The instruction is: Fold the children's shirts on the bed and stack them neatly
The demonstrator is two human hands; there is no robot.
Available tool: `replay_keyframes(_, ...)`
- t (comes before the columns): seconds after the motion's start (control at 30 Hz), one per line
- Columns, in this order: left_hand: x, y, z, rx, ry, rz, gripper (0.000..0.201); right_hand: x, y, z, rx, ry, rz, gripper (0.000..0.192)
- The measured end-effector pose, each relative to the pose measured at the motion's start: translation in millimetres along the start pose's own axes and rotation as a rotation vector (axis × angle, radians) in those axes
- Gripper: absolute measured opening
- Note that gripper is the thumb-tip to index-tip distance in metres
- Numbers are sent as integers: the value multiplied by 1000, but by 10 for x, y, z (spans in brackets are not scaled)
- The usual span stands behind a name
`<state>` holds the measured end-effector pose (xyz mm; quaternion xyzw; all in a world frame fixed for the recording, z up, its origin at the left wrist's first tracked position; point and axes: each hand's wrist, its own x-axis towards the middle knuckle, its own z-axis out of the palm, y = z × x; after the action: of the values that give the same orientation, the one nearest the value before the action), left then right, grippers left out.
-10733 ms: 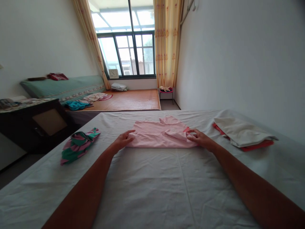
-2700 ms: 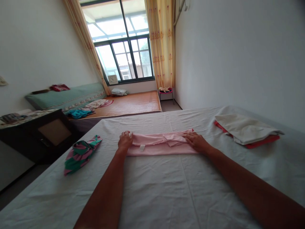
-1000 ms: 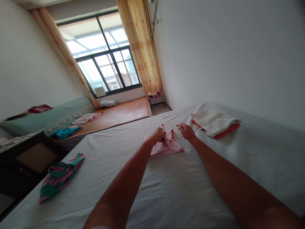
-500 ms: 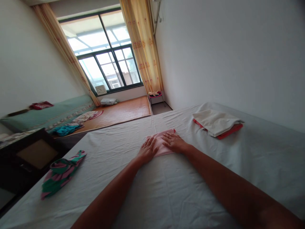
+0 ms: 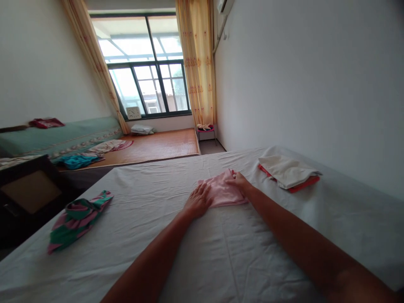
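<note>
Pressing flat on folded pink garment (image 5: 224,192) w/ left hand (image 5: 198,200), fingers spread over its left edge. Pinching garment's far right corner w/ right hand (image 5: 240,182). Garment lying mid-bed on white sheet (image 5: 176,256), nearer far edge. White-and-red folded stack (image 5: 288,173) toward far right corner; striped green-pink cloth (image 5: 77,214) by left edge.

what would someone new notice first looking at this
First, the two bare arms reaching across the white bed sheet, with the left hand flat on the near-left edge of a small folded pink garment and the right hand on its far-right corner. Next, the crumpled green-and-pink striped cloth at the sheet's left edge, and the white-over-red folded pile to the right by the wall.
</note>
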<state>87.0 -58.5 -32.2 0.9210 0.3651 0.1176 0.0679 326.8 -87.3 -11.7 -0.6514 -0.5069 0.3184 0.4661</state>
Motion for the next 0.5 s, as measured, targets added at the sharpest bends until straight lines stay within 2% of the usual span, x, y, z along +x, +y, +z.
replay_keyframes(0.13, 12, -46, -9, -74, 145, 8, 58, -87, -123, -80, 187, -228, 52, 33)
replay_keyframes(0.2, 30, -73, -8, -107, 200, -26, 55, -109, -220, -162, 279, -242, 36, 33)
replay_keyframes(0.23, 38, -83, -5, -117, 215, -47, 54, -103, -283, -229, 337, -208, -4, 35)
replay_keyframes(0.3, 48, -94, 2, -118, 228, -78, 52, -51, -414, -444, 475, -80, -135, 39)
replay_keyframes(0.37, 49, -89, 7, -103, 225, -80, 52, 36, -493, -776, 583, 130, -271, 44)
replay_keyframes(0.43, 44, -72, 3, -83, 213, -66, 52, 111, -447, -1198, 601, 414, -319, 45)
replay_keyframes(0.5, 37, -49, -9, -64, 196, -56, 52, 119, -254, -1637, 510, 679, -306, 45)
